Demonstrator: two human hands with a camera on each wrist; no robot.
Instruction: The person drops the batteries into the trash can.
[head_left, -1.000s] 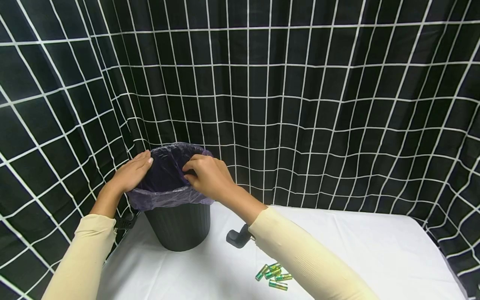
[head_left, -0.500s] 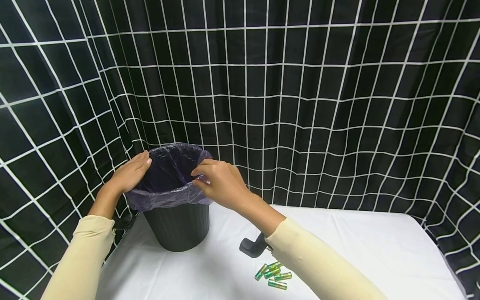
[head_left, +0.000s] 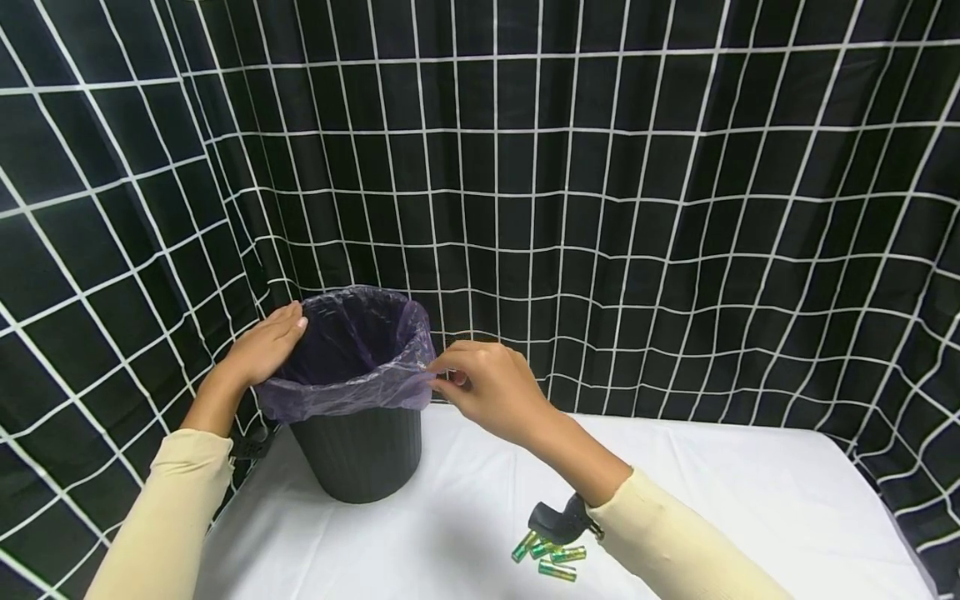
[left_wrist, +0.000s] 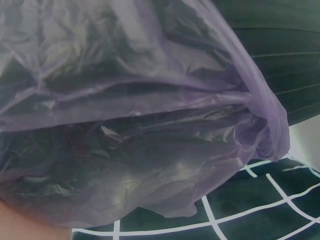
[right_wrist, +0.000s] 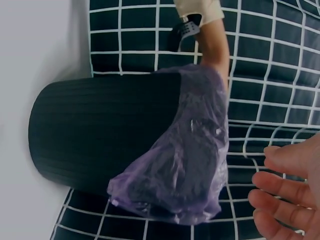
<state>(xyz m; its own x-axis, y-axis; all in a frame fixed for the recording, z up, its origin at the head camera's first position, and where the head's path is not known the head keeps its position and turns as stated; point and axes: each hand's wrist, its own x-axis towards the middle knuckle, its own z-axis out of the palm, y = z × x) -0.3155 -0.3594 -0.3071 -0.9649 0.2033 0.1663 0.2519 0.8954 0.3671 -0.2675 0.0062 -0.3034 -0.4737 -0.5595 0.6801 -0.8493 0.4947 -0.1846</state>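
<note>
A black ribbed trash can (head_left: pixel 360 458) stands upright, a thin purple trash bag (head_left: pixel 330 400) lining it and folded down outside around the rim. My left hand (head_left: pixel 266 343) rests on the left rim with straight fingers together. The left wrist view is mostly filled by the bag's loose overhang (left_wrist: pixel 150 165). Just off the right rim is my right hand (head_left: pixel 495 387), its fingertips close to the bag's edge in the head view. From the right wrist, that hand's loosely bent fingers (right_wrist: pixel 280 195) hold nothing and show a gap to the bag (right_wrist: pixel 195 145).
Several green and gold batteries (head_left: pixel 557 570) lie on the white-covered table (head_left: pixel 420 542) at the front, below the right wrist camera (head_left: pixel 558 522). Black curtain with a white grid (head_left: pixel 600 208) hangs behind and to the left, close against the can.
My right hand has come out of the can's mouth, moving right and slightly down past the right rim, and has released the bag. The left hand stays on the rim.
</note>
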